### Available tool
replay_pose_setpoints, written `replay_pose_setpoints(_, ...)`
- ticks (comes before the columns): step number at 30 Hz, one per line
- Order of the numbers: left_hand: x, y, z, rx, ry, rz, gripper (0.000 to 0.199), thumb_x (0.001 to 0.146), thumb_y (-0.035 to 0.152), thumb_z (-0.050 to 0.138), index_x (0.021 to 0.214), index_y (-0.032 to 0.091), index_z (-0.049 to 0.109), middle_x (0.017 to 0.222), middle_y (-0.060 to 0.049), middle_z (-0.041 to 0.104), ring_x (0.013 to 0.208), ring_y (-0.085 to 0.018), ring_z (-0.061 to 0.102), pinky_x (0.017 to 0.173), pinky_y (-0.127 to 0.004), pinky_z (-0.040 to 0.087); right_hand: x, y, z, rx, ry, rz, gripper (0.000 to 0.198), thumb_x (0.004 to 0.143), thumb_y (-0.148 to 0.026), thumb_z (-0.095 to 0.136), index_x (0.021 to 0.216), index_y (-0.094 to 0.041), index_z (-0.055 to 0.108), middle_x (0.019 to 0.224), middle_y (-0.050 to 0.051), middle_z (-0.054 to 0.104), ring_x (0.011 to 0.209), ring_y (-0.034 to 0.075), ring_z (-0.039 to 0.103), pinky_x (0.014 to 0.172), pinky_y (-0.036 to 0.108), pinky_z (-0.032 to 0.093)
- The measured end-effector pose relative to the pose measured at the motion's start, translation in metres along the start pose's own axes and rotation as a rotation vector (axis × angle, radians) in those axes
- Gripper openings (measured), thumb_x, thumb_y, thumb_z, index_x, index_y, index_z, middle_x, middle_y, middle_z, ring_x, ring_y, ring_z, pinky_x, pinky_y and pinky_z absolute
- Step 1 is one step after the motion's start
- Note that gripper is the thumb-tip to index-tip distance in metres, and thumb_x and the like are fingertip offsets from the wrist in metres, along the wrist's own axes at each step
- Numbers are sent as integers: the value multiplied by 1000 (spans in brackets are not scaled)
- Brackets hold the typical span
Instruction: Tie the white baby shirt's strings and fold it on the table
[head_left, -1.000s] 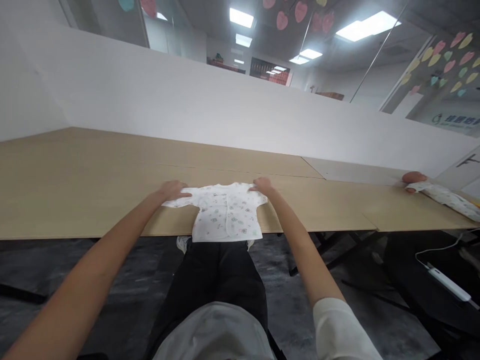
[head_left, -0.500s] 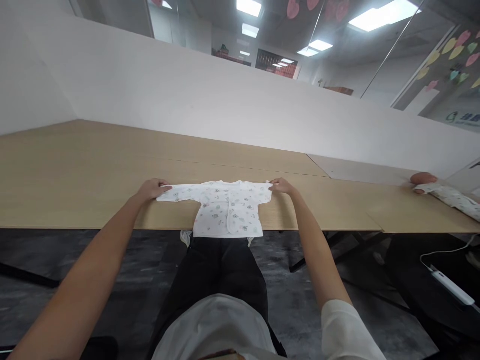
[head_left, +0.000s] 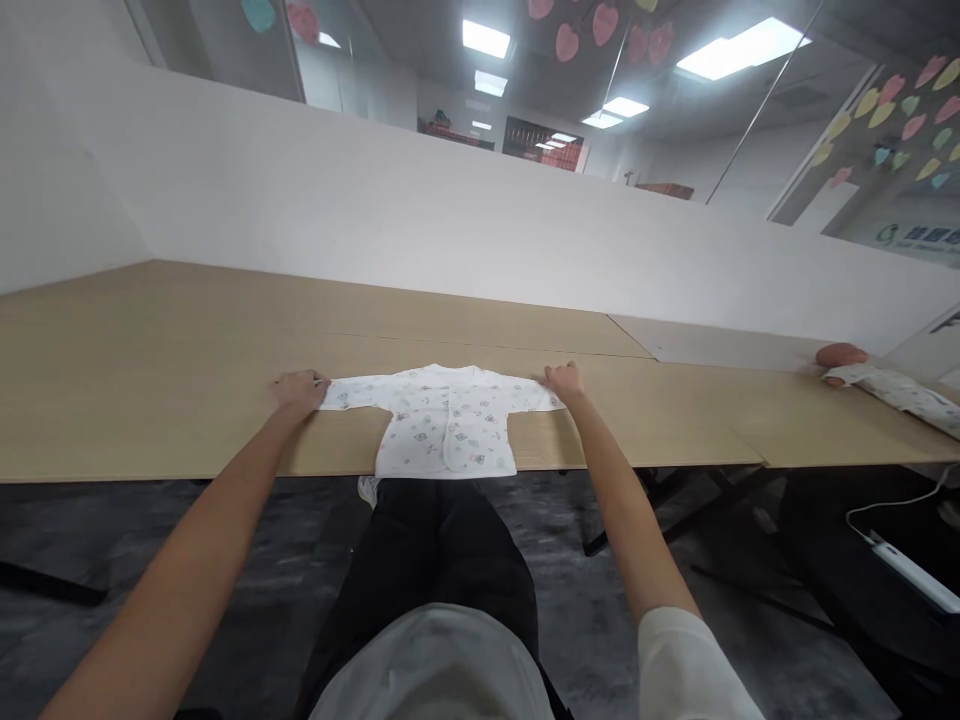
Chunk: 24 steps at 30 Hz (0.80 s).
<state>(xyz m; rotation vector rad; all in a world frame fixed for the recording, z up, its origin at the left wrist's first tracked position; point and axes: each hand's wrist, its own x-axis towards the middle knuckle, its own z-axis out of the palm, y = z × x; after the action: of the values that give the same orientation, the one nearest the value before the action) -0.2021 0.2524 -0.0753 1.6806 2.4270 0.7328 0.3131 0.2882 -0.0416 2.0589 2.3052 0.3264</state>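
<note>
A small white baby shirt (head_left: 446, 425) with a scattered print and a front flap lies spread out on the table, its hem at the front edge. Both sleeves stretch out sideways. At the end of the left sleeve, my left hand (head_left: 298, 390) is closed on the cuff, its outer fingers slightly blurred. My right hand (head_left: 564, 382) has its fingers curled over the right sleeve near its end; part of that cuff is hidden under it.
The wooden table (head_left: 180, 380) runs along a white wall (head_left: 360, 210) with glass above. At the far right lie a brownish rounded object (head_left: 840, 355) and a printed white cloth (head_left: 900, 390). A white power strip (head_left: 915, 577) with a cable is below the table at right.
The right sleeve, bunched shorter before, now lies longer and straighter. My right hand has curled more over it. My left hand has shifted slightly outward, and the view has tilted up a little.
</note>
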Motion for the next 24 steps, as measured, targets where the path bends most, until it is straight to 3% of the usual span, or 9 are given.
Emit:
replay_pose_setpoints(3,-4,3,3,36,54,-24,38,74,49,50,70,14,64,72,-18,63,101,-39,53,81,-49,29,-4,9,17,122,-6,98,30,92,-35,52,108,-14,66,98,18,70,96,26,64,93,38,37)
replay_pose_setpoints(6,-8,2,2,46,82,-5,44,78,49,43,73,11,64,78,-21,64,102,-40,53,80,-50,28,-11,27,33,385,-10,172,34,84,-29,60,115,-15,64,100,13,71,92,23,66,80,29,44)
replay_pose_setpoints(10,-9,-3,-5,-21,32,30,48,73,56,43,77,15,68,76,-18,64,100,-37,54,80,-47,30,-18,42,42,606,8,183,35,78,-20,60,112,-14,67,94,9,71,78,19,66,70,25,46)
replay_pose_setpoints(14,-7,-12,-9,-124,-35,94,45,63,60,50,78,22,69,69,-13,63,93,-34,57,78,-42,33,-15,35,37,555,118,275,28,81,-20,57,106,-14,69,99,12,71,87,21,65,73,26,46)
replay_pose_setpoints(20,-6,-12,-3,-104,76,124,53,67,61,42,81,18,69,76,-15,64,96,-35,58,73,-40,32,-5,16,29,454,186,422,30,87,-16,48,110,-15,67,107,15,68,97,24,64,75,28,46)
replay_pose_setpoints(24,-4,2,-2,-150,136,104,44,71,52,45,82,16,67,85,-18,65,102,-37,56,76,-44,33,-4,8,21,360,196,479,32,90,-15,44,114,-14,64,111,20,65,107,29,59,82,33,45)
